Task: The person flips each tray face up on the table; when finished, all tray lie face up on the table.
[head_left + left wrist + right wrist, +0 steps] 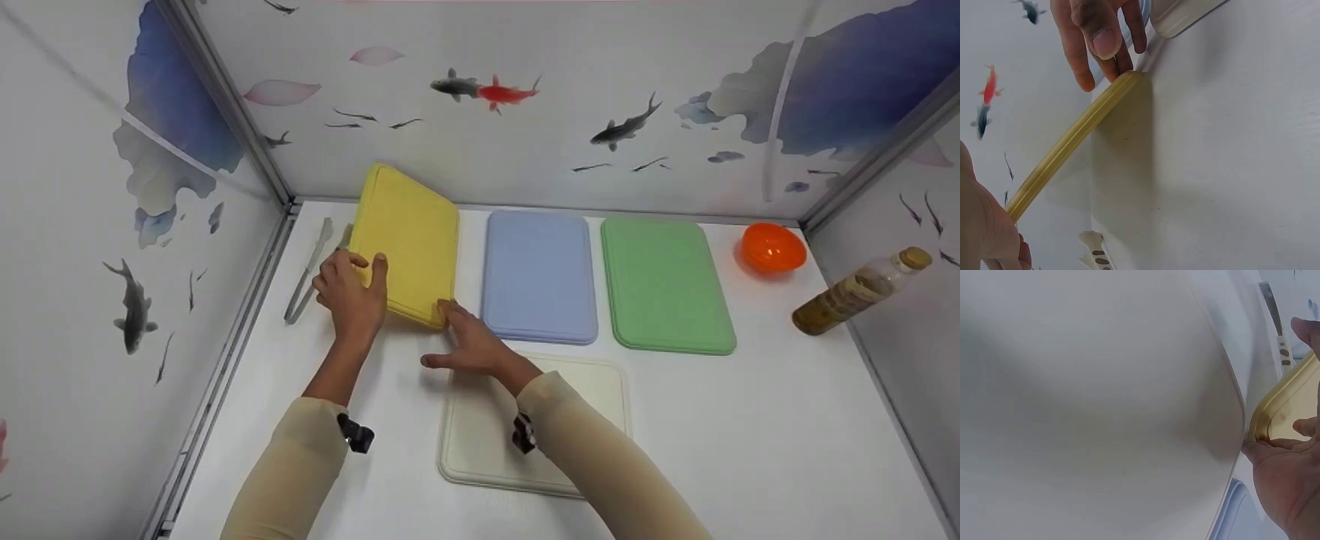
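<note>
Yellow cutting board (pixel 405 240), left of centre in the head view, is tilted up in front of the back wall (pixel 525 161), its broad face turned toward the camera and its lower edge sloping down to the right. Whether any corner touches the desk (pixel 757 427) I cannot tell. The left hand (pixel 352 300) grips its lower left side, with the thumb at the front and the fingers bent about the edge. The right hand (pixel 476 345) has its fingers extended to touch the lower right corner, with the thumb spread away from the board. In the left wrist view the board is seen edge-on, running diagonally between both hands, with a shadow beneath it on the desk.

Just left of the board lie tongs (pixel 304 289), partly hidden. A cream cutting board (pixel 487 450) lies flat at lower centre, partly covered by the right forearm and its beige sleeve (pixel 615 457). To the right of the yellow board, a pale blue cutting board (pixel 538 274) and a green cutting board (pixel 667 285) lie flat, side by side but apart. Further right are an orange bowl (pixel 772 249) near the back corner and a corked glass bottle (pixel 847 300) of brownish-yellow liquid. Fish and blue-grey blots decorate the walls.
</note>
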### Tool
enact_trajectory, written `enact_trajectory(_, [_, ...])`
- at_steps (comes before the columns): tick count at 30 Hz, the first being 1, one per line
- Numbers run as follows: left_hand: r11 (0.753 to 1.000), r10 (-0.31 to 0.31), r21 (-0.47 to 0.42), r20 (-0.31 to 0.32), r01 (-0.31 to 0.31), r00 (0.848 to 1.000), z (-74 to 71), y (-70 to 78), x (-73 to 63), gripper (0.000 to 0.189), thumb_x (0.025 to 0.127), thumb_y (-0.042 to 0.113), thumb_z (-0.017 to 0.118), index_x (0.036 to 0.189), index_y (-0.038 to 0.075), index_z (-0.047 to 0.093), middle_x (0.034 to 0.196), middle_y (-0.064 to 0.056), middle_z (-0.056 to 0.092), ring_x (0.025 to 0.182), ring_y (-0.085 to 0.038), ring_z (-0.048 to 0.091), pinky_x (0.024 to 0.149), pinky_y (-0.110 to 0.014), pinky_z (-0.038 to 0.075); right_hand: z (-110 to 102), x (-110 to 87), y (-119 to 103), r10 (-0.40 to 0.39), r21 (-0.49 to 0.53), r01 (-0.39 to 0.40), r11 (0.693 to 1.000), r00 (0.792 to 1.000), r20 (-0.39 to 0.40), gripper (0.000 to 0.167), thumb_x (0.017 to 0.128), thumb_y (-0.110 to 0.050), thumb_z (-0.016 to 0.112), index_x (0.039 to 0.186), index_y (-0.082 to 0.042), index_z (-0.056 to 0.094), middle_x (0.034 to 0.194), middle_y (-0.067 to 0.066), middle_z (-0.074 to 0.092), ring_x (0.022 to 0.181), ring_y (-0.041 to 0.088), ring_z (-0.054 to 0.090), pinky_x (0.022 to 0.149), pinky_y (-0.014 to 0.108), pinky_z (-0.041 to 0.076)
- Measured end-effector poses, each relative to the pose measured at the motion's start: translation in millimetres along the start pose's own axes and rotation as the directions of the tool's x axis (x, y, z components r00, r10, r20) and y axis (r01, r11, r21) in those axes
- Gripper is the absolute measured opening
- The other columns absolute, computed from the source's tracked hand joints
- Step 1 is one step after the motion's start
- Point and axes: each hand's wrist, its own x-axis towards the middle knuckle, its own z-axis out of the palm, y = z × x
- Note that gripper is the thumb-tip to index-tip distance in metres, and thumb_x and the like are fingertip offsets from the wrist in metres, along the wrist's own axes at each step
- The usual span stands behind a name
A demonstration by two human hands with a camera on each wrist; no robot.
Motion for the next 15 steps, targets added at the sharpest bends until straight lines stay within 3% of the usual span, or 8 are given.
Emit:
enact_trajectory(9, [0.996, 0.066, -0.05, -0.018, -0.067, 0.998, 0.8, 12.4, -4.8, 0.041, 0.11, 0.049, 0.061, 0.121, 0.011, 0.051, 0.146, -0.02, 0.047, 0.131, -0.04, 0.036, 0.107, -0.06, 0.026, 1, 2.3, -1, 0.025, 0.058, -0.024, 0.998, 1.0, -0.015, 0.118, 0.091, -0.055, 0.085, 0.177, -0.009, 0.021, 0.185, 0.016, 0.021, 0.172, 0.034, 0.021, 0.138, 0.052, 0.022])
enact_trajectory(15, [0.992, 0.114, -0.059, -0.023, -0.115, 0.993, 3.3, 21.6, -10.0, 0.044, 0.109, 0.049, 0.062, 0.123, 0.009, 0.052, 0.161, -0.02, 0.044, 0.143, -0.041, 0.035, 0.113, -0.062, 0.027, 0, 3.1, -1, 0.047, 0.109, -0.046, 0.993, 0.999, -0.002, 0.114, 0.096, -0.055, 0.081, 0.178, -0.011, 0.017, 0.186, 0.011, 0.017, 0.173, 0.03, 0.019, 0.139, 0.049, 0.021])
